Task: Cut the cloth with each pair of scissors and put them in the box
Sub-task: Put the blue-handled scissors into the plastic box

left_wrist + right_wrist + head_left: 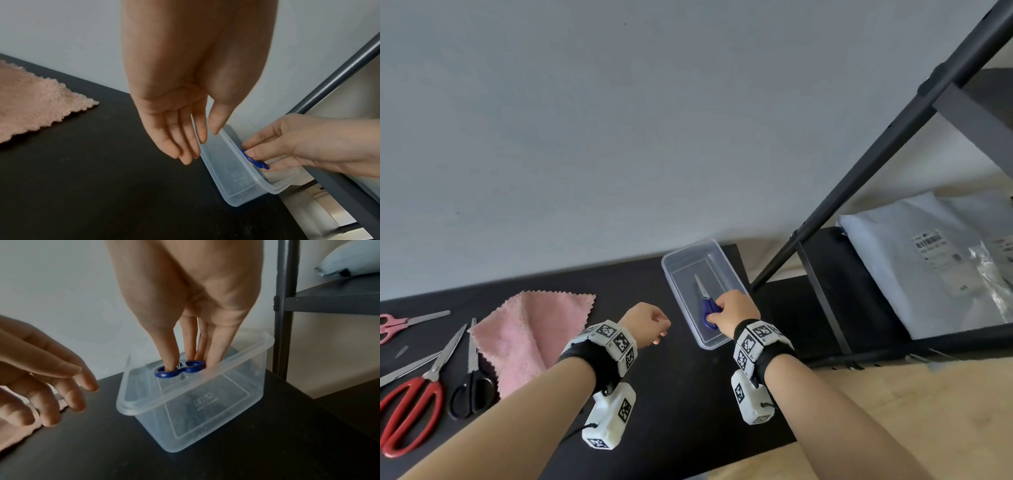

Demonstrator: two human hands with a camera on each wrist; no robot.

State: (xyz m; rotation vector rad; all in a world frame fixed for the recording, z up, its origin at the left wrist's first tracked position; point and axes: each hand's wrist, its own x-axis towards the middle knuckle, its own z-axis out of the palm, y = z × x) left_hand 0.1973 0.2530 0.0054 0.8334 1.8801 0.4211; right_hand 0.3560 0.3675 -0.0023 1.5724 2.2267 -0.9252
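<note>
A clear plastic box (677,298) stands on the black table near its far right corner. Blue-handled scissors (708,306) lie inside it, blades pointing toward the wall. My right hand (722,313) reaches into the box and grips the blue handles (180,370), thumb through one loop. My left hand (659,329) hovers just left of the box, fingers relaxed and holding nothing; in the left wrist view its fingertips (186,160) hang close to the box wall (224,170). The pink cloth (534,329) lies left of the hands.
Left of the cloth lie black scissors (470,387), large red-handled scissors (410,407) and pink-handled scissors (400,323). A dark metal shelf rack (876,164) stands right of the table with a grey plastic parcel (928,260) on it. A grey wall is behind.
</note>
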